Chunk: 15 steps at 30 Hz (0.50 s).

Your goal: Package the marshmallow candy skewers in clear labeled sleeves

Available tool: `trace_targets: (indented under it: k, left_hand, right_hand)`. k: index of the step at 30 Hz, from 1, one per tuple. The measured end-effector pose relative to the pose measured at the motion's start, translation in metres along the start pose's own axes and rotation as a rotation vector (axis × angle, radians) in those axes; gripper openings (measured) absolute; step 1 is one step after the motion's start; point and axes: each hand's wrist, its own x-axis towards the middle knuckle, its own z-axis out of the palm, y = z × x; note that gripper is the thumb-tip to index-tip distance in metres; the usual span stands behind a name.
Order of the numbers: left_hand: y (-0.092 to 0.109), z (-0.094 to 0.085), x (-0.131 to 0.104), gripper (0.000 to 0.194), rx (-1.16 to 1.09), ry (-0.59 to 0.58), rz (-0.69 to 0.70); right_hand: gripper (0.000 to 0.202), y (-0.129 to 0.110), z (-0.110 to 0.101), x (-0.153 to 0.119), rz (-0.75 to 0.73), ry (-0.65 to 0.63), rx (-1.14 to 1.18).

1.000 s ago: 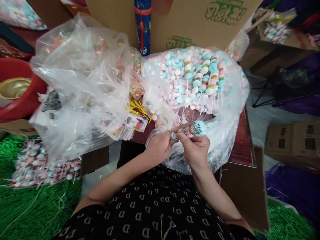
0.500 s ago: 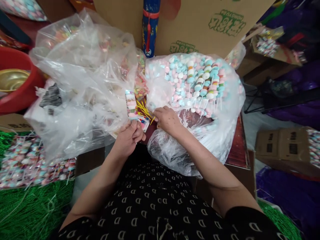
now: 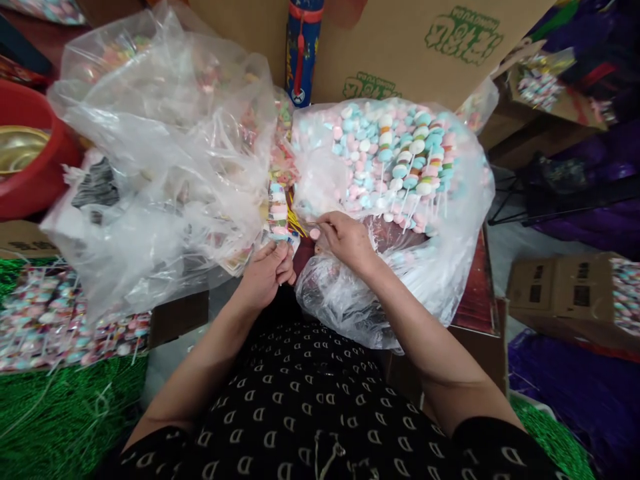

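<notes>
My left hand [image 3: 273, 270] is closed around the lower end of a marshmallow skewer [image 3: 279, 212] in a clear wrapper, held upright with its pink, white and blue pieces showing. To its right, my right hand [image 3: 347, 241] pinches a thin strip that looks like a twist tie, its tip pointing left. Yellow twist ties [image 3: 296, 223] lie in a loose bundle between the two hands, partly behind the skewer. A single pink marshmallow [image 3: 315, 234] sits just below my right fingertips. Several finished skewers [image 3: 417, 157] rest on loose marshmallows [image 3: 353, 143] in a big clear bag.
A large crumpled plastic bag [image 3: 165, 167] of coloured sweets fills the left of the table. Behind stand a cardboard box [image 3: 390, 47] and a blue cylinder [image 3: 301, 60]. A red basin [image 3: 45, 173] is far left, over a tray of wrapped skewers [image 3: 50, 313].
My left hand has moved slightly right with the wrapped skewer. My right hand has drawn a little right, away from the yellow ties, with a thin strip at its fingertips.
</notes>
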Motion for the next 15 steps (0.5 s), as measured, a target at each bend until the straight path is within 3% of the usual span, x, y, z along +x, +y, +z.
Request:
trace_targets:
  k: [3, 5, 10, 15]
  left_hand:
    - [-0.007, 0.008, 0.002, 0.043, 0.07, 0.009, -0.007]
    - [-0.012, 0.016, 0.004, 0.037, 0.114, 0.02, -0.02]
    - [-0.022, 0.034, 0.004, 0.03, 0.197, 0.012, -0.048]
    - [-0.033, 0.036, 0.001, 0.033, 0.263, 0.006, 0.06]
  right_hand:
    - [0.018, -0.015, -0.005, -0.024, 0.008, 0.071, 0.298]
    - [0.017, -0.025, -0.005, -0.038, -0.004, 0.104, 0.345]
    - [0.016, -0.033, 0.006, -0.055, 0.04, 0.218, 0.157]
    - [0.014, -0.03, 0.01, -0.061, 0.112, 0.278, 0.067]
